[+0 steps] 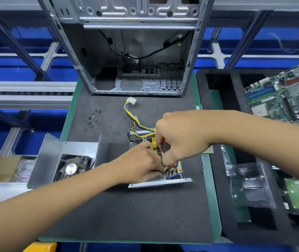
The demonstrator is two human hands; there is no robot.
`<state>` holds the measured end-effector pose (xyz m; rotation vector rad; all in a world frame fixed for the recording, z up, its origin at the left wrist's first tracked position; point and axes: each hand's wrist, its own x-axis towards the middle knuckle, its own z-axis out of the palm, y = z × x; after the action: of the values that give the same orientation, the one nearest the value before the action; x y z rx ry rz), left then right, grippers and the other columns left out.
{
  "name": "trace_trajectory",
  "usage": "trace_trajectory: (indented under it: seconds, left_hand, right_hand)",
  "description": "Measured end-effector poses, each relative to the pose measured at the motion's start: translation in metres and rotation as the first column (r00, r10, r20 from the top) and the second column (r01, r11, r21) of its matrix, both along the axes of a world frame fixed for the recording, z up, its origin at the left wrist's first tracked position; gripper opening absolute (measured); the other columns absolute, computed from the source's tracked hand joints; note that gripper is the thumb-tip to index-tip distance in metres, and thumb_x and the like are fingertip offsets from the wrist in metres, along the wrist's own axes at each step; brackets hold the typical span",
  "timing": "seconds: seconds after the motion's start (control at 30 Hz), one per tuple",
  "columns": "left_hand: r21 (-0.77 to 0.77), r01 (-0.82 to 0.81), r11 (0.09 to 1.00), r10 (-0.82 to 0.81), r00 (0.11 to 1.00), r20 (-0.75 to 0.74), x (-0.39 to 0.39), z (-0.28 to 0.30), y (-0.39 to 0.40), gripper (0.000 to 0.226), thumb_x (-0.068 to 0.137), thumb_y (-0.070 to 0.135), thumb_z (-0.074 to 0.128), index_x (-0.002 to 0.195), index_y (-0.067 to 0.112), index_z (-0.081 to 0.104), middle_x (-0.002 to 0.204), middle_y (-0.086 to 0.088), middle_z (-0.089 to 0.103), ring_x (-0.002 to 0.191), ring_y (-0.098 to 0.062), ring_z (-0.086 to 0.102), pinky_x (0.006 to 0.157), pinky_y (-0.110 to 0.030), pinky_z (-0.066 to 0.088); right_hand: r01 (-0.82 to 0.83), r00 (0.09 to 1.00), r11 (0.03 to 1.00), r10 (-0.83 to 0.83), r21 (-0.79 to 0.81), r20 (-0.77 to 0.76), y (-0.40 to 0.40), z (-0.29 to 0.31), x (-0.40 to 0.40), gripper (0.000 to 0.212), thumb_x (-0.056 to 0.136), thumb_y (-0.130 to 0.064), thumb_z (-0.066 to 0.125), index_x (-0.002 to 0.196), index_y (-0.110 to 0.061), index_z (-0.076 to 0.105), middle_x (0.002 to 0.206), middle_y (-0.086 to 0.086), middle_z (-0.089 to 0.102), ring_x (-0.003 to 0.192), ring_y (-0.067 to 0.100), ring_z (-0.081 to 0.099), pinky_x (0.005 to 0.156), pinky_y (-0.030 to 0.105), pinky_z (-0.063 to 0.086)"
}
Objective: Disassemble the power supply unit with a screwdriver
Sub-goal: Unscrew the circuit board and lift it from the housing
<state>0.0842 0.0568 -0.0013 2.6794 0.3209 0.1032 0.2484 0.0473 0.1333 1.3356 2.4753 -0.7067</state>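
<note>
The opened power supply unit lies on the dark mat, its circuit board and a bundle of yellow and black wires exposed. My right hand grips a screwdriver with an orange and black handle, held upright with its tip down inside the unit near the front wall. My left hand rests on the board, its fingertips pinching something small beside the screwdriver tip; what it is stays hidden. The removed metal cover with the fan lies to the left.
An empty computer case stands at the back of the mat. Several loose black screws lie at the mat's left. A black foam tray on the right holds a motherboard and bagged parts.
</note>
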Motion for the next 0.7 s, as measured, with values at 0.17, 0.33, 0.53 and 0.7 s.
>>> trace_trajectory:
  seconds: [0.17, 0.33, 0.53, 0.7]
  left_hand:
    - [-0.071, -0.041, 0.997, 0.038, 0.998, -0.04, 0.0035, 0.0005, -0.0015, 0.019, 0.088, 0.035, 0.06, 0.088, 0.023, 0.075, 0.083, 0.01, 0.071, 0.079, -0.023, 0.057, 0.084, -0.038, 0.034]
    - [-0.142, -0.083, 0.986, 0.081, 0.997, -0.015, 0.0052, -0.0002, -0.0024, 0.018, 0.09, 0.038, 0.06, 0.086, 0.027, 0.075, 0.085, 0.016, 0.071, 0.083, -0.021, 0.054, 0.086, -0.037, 0.033]
    - [-0.13, -0.107, 0.986, 0.102, 0.994, -0.046, 0.0066, -0.0004, -0.0024, 0.016, 0.089, 0.034, 0.063, 0.087, 0.025, 0.076, 0.083, 0.015, 0.071, 0.081, -0.021, 0.054, 0.088, -0.041, 0.036]
    - [-0.145, -0.123, 0.982, 0.118, 0.992, -0.041, 0.0076, -0.0025, -0.0034, 0.014, 0.088, 0.036, 0.065, 0.082, 0.027, 0.075, 0.079, 0.015, 0.069, 0.08, -0.019, 0.054, 0.087, -0.039, 0.036]
  right_hand:
    - [0.002, 1.0, 1.0, -0.002, -0.004, -0.003, 0.0017, 0.0016, -0.0003, 0.021, 0.07, -0.04, 0.069, 0.069, -0.019, 0.07, 0.042, -0.004, 0.045, 0.059, 0.014, 0.054, 0.043, 0.023, 0.034]
    - [-0.006, 1.0, 1.0, 0.006, 0.003, -0.009, 0.0042, 0.0012, 0.0004, 0.026, 0.071, -0.044, 0.068, 0.065, -0.018, 0.068, 0.044, -0.002, 0.047, 0.051, 0.011, 0.048, 0.038, 0.023, 0.033]
    - [0.003, 1.0, 1.0, -0.003, 0.008, -0.003, 0.0036, 0.0012, 0.0001, 0.025, 0.071, -0.043, 0.069, 0.066, -0.019, 0.069, 0.043, -0.003, 0.047, 0.052, 0.011, 0.05, 0.041, 0.023, 0.031]
    - [0.003, 1.0, 0.999, -0.001, -0.05, 0.031, 0.0006, 0.0017, -0.0017, 0.026, 0.073, -0.042, 0.069, 0.07, -0.017, 0.066, 0.052, -0.003, 0.052, 0.069, 0.02, 0.059, 0.046, 0.025, 0.039]
